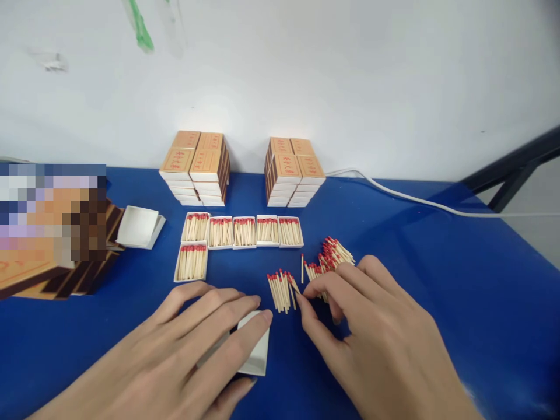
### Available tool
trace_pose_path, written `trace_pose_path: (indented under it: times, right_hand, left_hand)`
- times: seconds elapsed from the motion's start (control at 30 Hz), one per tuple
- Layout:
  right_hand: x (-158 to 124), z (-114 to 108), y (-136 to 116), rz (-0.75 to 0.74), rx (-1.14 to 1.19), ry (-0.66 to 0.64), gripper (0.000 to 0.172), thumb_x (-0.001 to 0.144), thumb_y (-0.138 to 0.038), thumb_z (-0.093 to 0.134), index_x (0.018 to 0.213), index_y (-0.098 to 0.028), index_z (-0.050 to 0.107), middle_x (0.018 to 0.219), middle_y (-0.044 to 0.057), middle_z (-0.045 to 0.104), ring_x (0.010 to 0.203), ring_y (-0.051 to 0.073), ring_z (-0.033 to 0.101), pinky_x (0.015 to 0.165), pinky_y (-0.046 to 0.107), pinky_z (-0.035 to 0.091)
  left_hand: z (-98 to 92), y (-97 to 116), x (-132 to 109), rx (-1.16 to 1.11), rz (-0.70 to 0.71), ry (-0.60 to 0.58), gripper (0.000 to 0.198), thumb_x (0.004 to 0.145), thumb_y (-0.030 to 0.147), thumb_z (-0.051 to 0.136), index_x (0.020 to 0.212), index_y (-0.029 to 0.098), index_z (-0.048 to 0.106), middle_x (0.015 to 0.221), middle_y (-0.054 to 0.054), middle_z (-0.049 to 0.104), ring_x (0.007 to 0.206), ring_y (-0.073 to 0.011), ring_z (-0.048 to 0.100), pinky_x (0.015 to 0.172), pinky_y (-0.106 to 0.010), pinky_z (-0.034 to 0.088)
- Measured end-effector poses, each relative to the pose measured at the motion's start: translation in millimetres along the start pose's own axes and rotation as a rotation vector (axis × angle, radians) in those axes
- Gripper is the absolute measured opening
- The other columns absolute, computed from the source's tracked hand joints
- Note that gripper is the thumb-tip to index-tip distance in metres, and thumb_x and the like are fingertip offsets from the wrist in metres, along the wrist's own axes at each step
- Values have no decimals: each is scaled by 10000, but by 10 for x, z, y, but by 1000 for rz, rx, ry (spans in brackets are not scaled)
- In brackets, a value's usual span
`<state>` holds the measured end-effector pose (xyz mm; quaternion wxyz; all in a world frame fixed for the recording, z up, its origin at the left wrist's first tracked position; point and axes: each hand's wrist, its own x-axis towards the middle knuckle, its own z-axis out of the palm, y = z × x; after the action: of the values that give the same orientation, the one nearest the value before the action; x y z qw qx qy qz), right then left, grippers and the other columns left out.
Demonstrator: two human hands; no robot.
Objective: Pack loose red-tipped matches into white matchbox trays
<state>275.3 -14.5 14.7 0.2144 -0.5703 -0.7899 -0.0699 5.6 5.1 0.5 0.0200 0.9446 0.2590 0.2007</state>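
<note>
My left hand [188,344] lies with its fingers stretched out over a white matchbox tray [258,353], which it partly covers; the index fingertip touches the tray's upper edge. Thumb and index finger of my right hand [363,326] are pinched together on matches [294,284] with red heads; the exact number cannot be told. Just left of that pinch, a small row of loose matches [279,290] lies on the blue table. A larger heap of matches [335,254] is beyond my right hand, partly hidden by its fingers.
Filled matchbox trays [244,232] form a row, with another filled tray [191,261] below its left end. Two stacks of matchboxes, one left [196,169] and one right [295,172], stand near the wall. White trays [139,226] sit beside piled box sleeves [65,283]. A white cable [394,195] crosses the right.
</note>
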Motion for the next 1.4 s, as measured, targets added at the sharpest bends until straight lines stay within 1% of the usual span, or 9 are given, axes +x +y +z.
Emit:
trace_pose_path:
  times: [0.3, 0.43, 0.53, 0.63, 0.77, 0.87, 1.07, 1.23, 1.4]
  right_hand:
    - [13, 34, -20, 25, 31, 33, 234, 1017, -164, 732, 819, -232, 628, 817, 37, 663, 838, 239, 570, 750, 401, 467]
    - [24, 66, -35, 72, 48, 55, 235, 1032, -187, 733, 820, -234, 645, 828, 33, 671, 832, 233, 572, 731, 388, 463]
    - [46, 70, -42, 88, 111, 39, 245, 1049, -215, 722, 814, -236, 657, 826, 22, 674, 789, 211, 560, 744, 381, 475]
    - [72, 46, -29, 98, 160, 50, 254, 1054, -237, 732, 811, -233, 658, 803, 10, 660, 808, 202, 576, 755, 363, 486]
    - [90, 29, 25, 93, 60, 113, 196, 1039, -213, 746, 850, -222, 697, 819, 21, 688, 812, 215, 563, 695, 361, 455]
    - [90, 44, 57, 64, -28, 133, 185, 1056, -213, 727, 870, -211, 730, 859, 44, 722, 809, 231, 558, 712, 378, 458]
    - [84, 49, 66, 29, -139, 131, 240, 1073, -238, 718, 834, -217, 727, 803, 46, 679, 795, 251, 529, 721, 394, 434]
    - [72, 51, 75, 10, -118, 114, 200, 1073, -232, 710, 885, -196, 766, 879, 73, 737, 836, 266, 569, 756, 397, 469]
    - [74, 78, 73, 32, -94, 111, 177, 1057, -250, 742, 887, -202, 759, 863, 63, 726, 815, 259, 564, 730, 399, 467]
  left_hand:
    - [-8, 14, 23, -5, -12, -8, 405, 1139, 178, 568, 1521, 177, 702, 1467, -77, 767, 1367, -282, 630, 1253, -477, 344]
    - [2, 1, -2, 7, -1, -24, 447, 1137, 193, 584, 1575, 185, 674, 1513, -85, 747, 1376, -316, 631, 1244, -513, 347]
    - [0, -3, -50, 36, 20, -49, 478, 1142, 220, 592, 1616, 190, 644, 1549, -91, 730, 1403, -340, 627, 1256, -548, 343]
    - [-8, 4, -84, 52, 18, -59, 497, 1144, 250, 601, 1637, 190, 628, 1567, -100, 720, 1420, -353, 621, 1262, -560, 349]
    - [-4, 13, -53, 21, -3, -23, 440, 1154, 226, 580, 1584, 190, 667, 1527, -86, 740, 1400, -313, 620, 1253, -518, 349]
    - [8, 13, -9, -9, -18, -2, 381, 1165, 212, 560, 1516, 169, 703, 1483, -77, 762, 1381, -282, 622, 1260, -495, 342]
    - [-25, -15, 45, 28, 39, -4, 380, 1160, 223, 574, 1508, 146, 704, 1431, -98, 770, 1332, -297, 620, 1221, -491, 346]
    - [-59, -37, 66, 43, 52, -11, 367, 1152, 229, 588, 1482, 145, 725, 1404, -100, 779, 1319, -310, 622, 1200, -495, 352]
    - [-46, -25, 42, 59, 55, -14, 392, 1157, 262, 595, 1512, 142, 713, 1442, -109, 770, 1333, -323, 617, 1205, -501, 344]
